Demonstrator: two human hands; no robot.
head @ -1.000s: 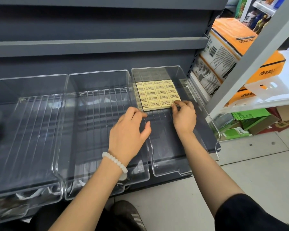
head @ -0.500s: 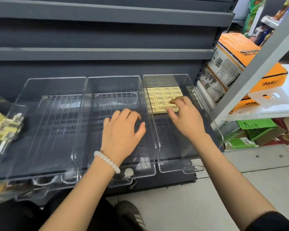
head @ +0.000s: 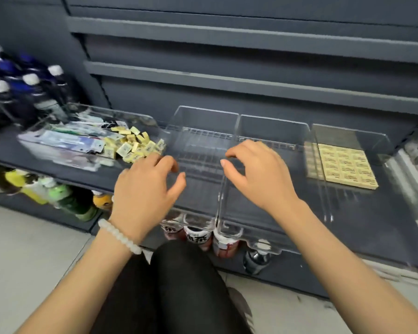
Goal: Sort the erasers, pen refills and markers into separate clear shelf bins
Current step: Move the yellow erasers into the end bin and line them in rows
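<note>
Erasers point(head: 135, 147) lie loose at left frame, beside a tidy eraser block point(head: 345, 168) far right; left hand point(head: 146, 189) and right hand point(head: 261, 175) hover loosely spread, holding nothing. Next move, probably: pinch loose ones.

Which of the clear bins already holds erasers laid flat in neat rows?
The rightmost bin: its yellow erasers lie in a tidy grid. The leftmost bin's are heaped loose; the two middle bins hold none.

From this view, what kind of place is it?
Probably a small shop: dark grey tiered retail shelving, white-capped drink bottles stocked at the left, and clear plastic display bins, one holding neat yellow erasers.
</note>
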